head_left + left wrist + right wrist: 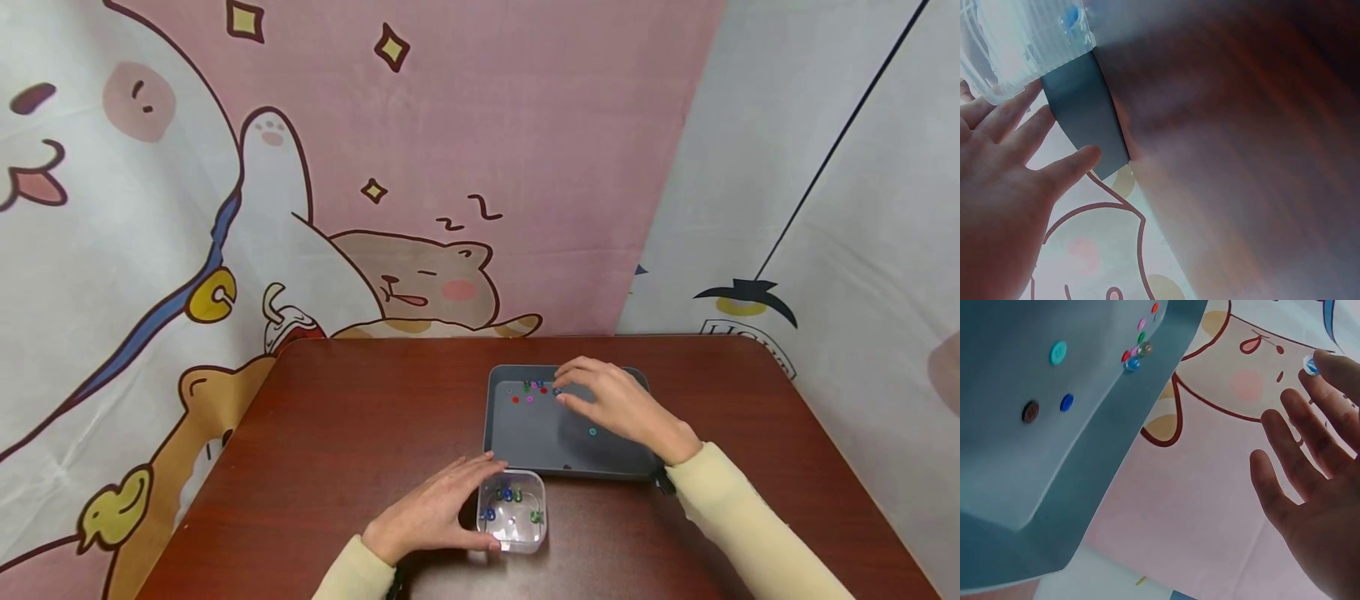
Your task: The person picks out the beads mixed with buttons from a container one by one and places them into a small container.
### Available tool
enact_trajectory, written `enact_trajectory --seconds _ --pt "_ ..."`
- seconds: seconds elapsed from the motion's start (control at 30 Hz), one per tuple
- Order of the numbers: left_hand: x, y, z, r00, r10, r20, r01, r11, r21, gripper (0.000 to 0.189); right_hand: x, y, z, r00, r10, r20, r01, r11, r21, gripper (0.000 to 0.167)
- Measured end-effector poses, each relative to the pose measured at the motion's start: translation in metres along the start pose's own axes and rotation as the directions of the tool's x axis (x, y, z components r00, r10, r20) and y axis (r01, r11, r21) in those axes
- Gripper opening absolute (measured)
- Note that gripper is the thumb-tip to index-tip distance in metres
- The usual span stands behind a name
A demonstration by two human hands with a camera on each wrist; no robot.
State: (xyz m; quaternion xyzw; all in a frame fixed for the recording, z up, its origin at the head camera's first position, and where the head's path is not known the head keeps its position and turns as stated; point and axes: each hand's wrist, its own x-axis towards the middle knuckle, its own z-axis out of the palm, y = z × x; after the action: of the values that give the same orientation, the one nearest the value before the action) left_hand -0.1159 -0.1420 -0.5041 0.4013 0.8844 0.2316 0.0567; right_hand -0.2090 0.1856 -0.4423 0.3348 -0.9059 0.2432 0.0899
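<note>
My left hand [442, 508] steadies a clear plastic box [528, 546], thumb at its near left corner and fingers at its far left corner. Blue and green glass marbles [507, 495] lie inside the box. In the right wrist view, a clear marble with a blue swirl [1311, 365] is pinched between the thumb and index finger of my right hand [1316, 456]. In the head view that hand is over the grey tray [536, 437], where small coloured buttons [515, 400] and a few marbles [527, 385] lie, mostly toward the far left.
The brown wooden table [360, 417] carries the box in front of the tray. A teal button [592, 432] lies below the right hand, and a dark button [567, 467] sits by the tray's near wall. A cartoon-printed cloth [525, 167] hangs behind the table.
</note>
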Motion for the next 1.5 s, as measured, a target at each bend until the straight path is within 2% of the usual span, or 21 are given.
enact_trajectory --seconds 0.5,0.8,1.0,1.23,1.4,1.5 --pt "0.0 -0.001 0.0 1.0 0.011 -0.001 -0.011 1.0 -0.014 0.096 -0.021 -0.029 0.009 0.991 -0.108 -0.082 0.108 0.994 0.004 0.017" --pt "0.0 -0.001 0.002 0.999 0.034 -0.021 -0.034 0.999 0.005 0.097 -0.037 -0.043 0.024 0.964 -0.223 -0.148 0.228 0.974 0.016 0.017" --pt "0.0 -0.001 0.001 0.999 0.027 -0.021 -0.027 1.0 0.003 0.097 -0.045 -0.052 0.036 0.933 -0.305 -0.189 0.314 0.949 0.019 0.014" --pt "0.0 -0.001 0.001 0.999 0.027 -0.018 -0.027 1.0 0.001 0.097 -0.053 -0.063 0.044 0.939 -0.307 -0.154 0.32 0.945 0.062 0.013" --pt "-0.001 -0.001 0.001 1.0 0.025 -0.014 -0.025 1.0 0.004 0.097 -0.058 -0.066 0.051 0.928 -0.338 -0.155 0.35 0.935 0.057 0.016" --pt "-0.001 0.0 0.0 1.0 0.025 -0.011 -0.025 1.0 0.002 0.097 -0.061 -0.066 0.055 0.929 -0.34 -0.148 0.351 0.934 0.059 0.014"
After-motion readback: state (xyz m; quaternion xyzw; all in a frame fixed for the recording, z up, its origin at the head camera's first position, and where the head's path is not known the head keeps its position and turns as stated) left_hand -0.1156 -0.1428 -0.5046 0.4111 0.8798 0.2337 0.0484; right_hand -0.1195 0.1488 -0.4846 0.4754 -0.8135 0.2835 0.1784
